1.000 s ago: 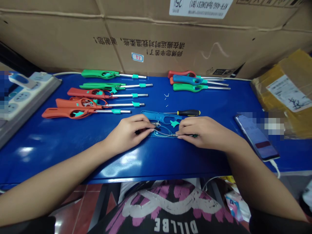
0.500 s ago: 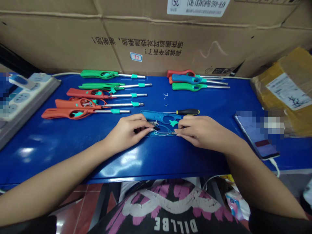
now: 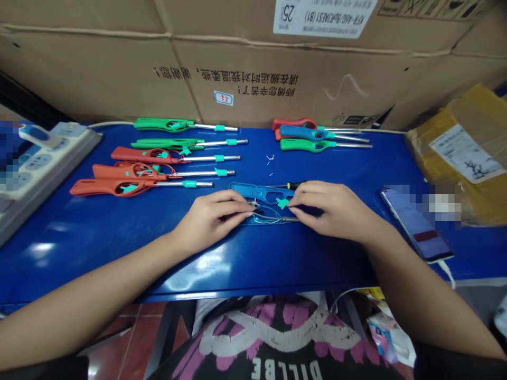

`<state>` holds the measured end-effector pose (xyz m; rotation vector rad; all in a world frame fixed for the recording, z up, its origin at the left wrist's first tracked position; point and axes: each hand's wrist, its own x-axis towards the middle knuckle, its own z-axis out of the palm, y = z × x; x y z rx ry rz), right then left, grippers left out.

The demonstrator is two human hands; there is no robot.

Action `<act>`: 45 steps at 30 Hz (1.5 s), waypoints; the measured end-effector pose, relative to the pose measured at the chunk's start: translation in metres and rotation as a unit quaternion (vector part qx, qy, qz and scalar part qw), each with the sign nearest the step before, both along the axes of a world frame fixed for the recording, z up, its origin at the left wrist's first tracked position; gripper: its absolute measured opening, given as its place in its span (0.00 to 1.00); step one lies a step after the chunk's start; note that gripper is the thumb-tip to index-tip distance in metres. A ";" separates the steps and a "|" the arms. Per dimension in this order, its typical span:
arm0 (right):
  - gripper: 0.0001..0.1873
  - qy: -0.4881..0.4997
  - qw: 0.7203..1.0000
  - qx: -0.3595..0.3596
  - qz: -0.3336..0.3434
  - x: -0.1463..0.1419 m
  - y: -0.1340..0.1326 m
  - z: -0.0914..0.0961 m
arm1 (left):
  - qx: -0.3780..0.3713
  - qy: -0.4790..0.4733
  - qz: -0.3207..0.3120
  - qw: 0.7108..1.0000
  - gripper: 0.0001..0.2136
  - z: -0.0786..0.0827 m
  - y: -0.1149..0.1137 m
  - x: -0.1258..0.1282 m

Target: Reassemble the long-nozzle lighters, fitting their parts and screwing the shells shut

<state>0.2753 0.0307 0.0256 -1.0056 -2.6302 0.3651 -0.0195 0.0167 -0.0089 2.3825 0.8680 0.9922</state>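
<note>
An opened blue gas lighter lies before me, its case in two halves. The upper half (image 3: 253, 190) is next to the lower half (image 3: 259, 222), where thin wires and the metal tube (image 3: 290, 219) rest. My left hand (image 3: 212, 219) has thumb and fingers closed on a small black part (image 3: 258, 211) at the lower half. With thumb and forefinger pinched, my right hand (image 3: 332, 208) is at the right edge of a teal trigger (image 3: 282, 202) between the halves. Behind that hand lies a screwdriver (image 3: 292, 186), its handle mostly covered.
Several red and green lighters (image 3: 114, 187) lie in a row at left; more lighters (image 3: 301, 143) are stacked at back right. Tiny screws (image 3: 270, 158) sit mid-table. A power strip (image 3: 63, 142), a phone (image 3: 415, 227), a taped parcel (image 3: 463, 158) and a large carton (image 3: 245, 63) surround the area.
My right fingers have left the metal tube in the lower half and come up to the teal trigger. The left hand keeps its pinch. The view has tilted slightly upward.
</note>
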 end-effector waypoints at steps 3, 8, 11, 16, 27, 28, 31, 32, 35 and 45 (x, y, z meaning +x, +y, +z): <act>0.10 -0.005 0.999 0.014 -0.033 -0.003 0.001 -0.003 | 0.000 -0.007 -0.012 1.000 0.08 -0.001 -0.001 0.000; 0.11 -0.062 0.998 0.016 -0.011 -0.007 0.002 -0.008 | -0.010 0.000 -0.028 1.000 0.08 0.000 -0.001 -0.001; 0.10 -0.069 0.998 -0.001 0.000 -0.007 0.003 -0.010 | -0.019 0.013 -0.031 0.999 0.08 0.001 -0.001 -0.001; 0.11 -0.079 0.997 -0.024 -0.001 -0.006 0.004 -0.011 | -0.039 0.021 -0.042 0.998 0.10 0.002 -0.001 -0.003; 0.14 0.081 0.995 -0.058 0.027 -0.008 0.002 -0.011 | -0.063 0.070 -0.064 0.994 0.13 0.006 -0.003 -0.004; 0.13 0.094 0.993 -0.058 0.031 -0.009 0.002 -0.012 | -0.067 0.069 -0.065 0.993 0.13 0.006 -0.004 -0.004; 0.14 0.121 0.990 -0.062 0.045 -0.012 0.001 -0.014 | -0.073 0.065 -0.068 0.993 0.13 0.008 -0.004 -0.003; 0.14 0.127 0.989 -0.067 0.048 -0.012 0.001 -0.014 | -0.073 0.064 -0.069 0.993 0.13 0.009 -0.004 -0.003; 0.15 0.137 0.985 -0.098 0.039 -0.014 -0.001 -0.014 | -0.078 0.060 -0.068 0.993 0.13 0.010 -0.003 -0.002; 0.07 0.211 0.972 -0.104 0.015 -0.023 0.000 -0.018 | -0.111 0.013 -0.025 0.993 0.10 0.005 -0.004 0.002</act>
